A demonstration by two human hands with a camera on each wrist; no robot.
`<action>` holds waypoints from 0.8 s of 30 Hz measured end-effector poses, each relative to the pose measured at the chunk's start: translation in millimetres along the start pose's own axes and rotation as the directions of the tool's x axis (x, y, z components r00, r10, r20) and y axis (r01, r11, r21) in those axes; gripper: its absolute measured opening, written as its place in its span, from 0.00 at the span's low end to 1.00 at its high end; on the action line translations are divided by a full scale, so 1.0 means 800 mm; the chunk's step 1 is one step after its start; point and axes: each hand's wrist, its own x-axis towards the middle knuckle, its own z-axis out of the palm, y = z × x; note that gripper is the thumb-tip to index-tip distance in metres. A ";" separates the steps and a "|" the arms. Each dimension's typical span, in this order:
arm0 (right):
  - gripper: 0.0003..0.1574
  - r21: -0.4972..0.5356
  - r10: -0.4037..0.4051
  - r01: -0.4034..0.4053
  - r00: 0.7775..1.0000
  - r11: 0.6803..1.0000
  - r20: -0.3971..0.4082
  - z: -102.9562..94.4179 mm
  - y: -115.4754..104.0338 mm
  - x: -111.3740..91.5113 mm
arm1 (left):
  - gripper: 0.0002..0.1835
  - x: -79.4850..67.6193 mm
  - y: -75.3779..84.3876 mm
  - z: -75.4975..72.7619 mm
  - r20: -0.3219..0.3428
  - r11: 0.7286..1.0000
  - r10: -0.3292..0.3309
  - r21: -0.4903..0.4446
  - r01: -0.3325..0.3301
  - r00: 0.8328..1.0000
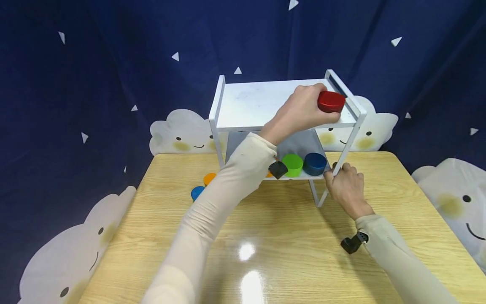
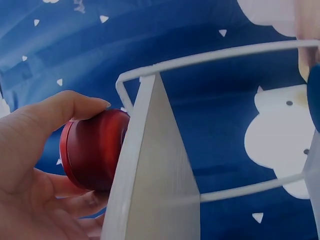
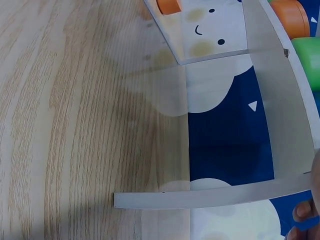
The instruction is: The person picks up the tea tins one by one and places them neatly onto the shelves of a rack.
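A red round tin (image 1: 331,102) is at the right end of the white two-tier rack's top shelf (image 1: 258,99). My left hand (image 1: 301,107) grips it, the thumb on one side and the fingers on the other. In the left wrist view, the tin (image 2: 95,150) overlaps the shelf edge. Down at the rack's right side, my right hand (image 1: 347,188) holds the frame by the lower shelf, near the leg. The right wrist view catches only its curled fingers (image 3: 302,212). On the lower shelf stand a green tin (image 1: 292,165) and a dark blue tin (image 1: 315,164).
An orange piece (image 1: 269,174) shows partly behind my left sleeve on the lower shelf. Left of the rack, an orange round piece (image 1: 209,178) and a blue one (image 1: 197,192) lie on the wooden table (image 1: 273,236). A dark blue curtain (image 1: 114,50) hangs behind.
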 end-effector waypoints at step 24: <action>0.26 0.016 -0.026 0.026 1.000 1.000 -0.009 0.001 -0.003 0.005 | 0.29 0.014 0.010 0.016 0.010 0.998 -0.063 0.027 0.062 0.998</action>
